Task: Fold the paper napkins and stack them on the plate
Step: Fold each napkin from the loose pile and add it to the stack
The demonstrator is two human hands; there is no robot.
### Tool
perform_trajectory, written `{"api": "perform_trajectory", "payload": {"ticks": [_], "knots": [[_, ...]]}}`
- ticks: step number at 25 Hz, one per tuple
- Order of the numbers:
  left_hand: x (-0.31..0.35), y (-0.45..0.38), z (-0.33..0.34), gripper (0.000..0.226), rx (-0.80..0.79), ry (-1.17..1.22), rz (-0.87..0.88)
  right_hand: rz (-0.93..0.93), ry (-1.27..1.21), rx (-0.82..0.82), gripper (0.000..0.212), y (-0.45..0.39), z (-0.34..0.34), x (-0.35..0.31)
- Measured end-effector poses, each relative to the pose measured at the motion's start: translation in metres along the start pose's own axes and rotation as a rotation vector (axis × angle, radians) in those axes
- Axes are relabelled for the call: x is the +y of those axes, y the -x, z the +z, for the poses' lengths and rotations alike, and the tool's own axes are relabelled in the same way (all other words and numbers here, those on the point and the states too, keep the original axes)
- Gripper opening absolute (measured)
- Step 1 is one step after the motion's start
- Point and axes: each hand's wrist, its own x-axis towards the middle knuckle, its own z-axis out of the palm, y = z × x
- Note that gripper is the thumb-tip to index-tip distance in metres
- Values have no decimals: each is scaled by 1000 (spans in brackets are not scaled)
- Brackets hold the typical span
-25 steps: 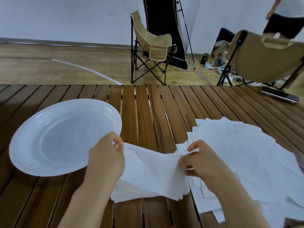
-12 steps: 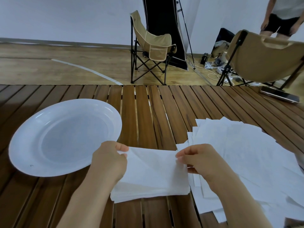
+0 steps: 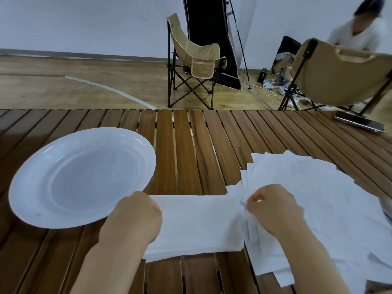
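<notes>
Between plate (image 3: 27, 200) and pile (image 3: 318, 198), left hand (image 3: 135, 217) and right hand (image 3: 273, 211) each pinch an end of the napkin (image 3: 199, 221), likely flattening the fold against the tabletop (image 3: 186, 149).

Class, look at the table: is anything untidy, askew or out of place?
Yes. The unfolded napkins at the right lie fanned out with corners askew, not squared. The plate holds no napkins. A phone lies at the table's far right corner.

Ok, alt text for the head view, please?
Two hands, left hand and right hand, pinch the ends of a folded napkin on a slatted table. An empty plate lies left, loose napkins right.
</notes>
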Motion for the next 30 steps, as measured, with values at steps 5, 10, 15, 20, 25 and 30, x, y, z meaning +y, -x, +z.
{"api": "perform_trajectory", "payload": {"ticks": [5, 10, 15, 20, 25, 30], "knots": [[4, 16, -6, 21, 67, 48, 90, 182, 214, -77, 19, 10, -13, 2], [10, 20, -11, 24, 68, 124, 110, 199, 223, -158, 19, 4, -6, 6], [11, 18, -10, 22, 90, 149, 100, 156, 203, -76, 31, 5, -9, 3], [12, 20, -13, 20, 140, 161, 101, -76, -76, 307, 28, 4, -17, 0], [19, 25, -21, 39, 100, 191, 186, -325, -642, 268, 25, 7, -24, -9], [28, 27, -27, 110, -18, 430, 279, -386, -1294, -67, 23, 18, -40, -15]]}}
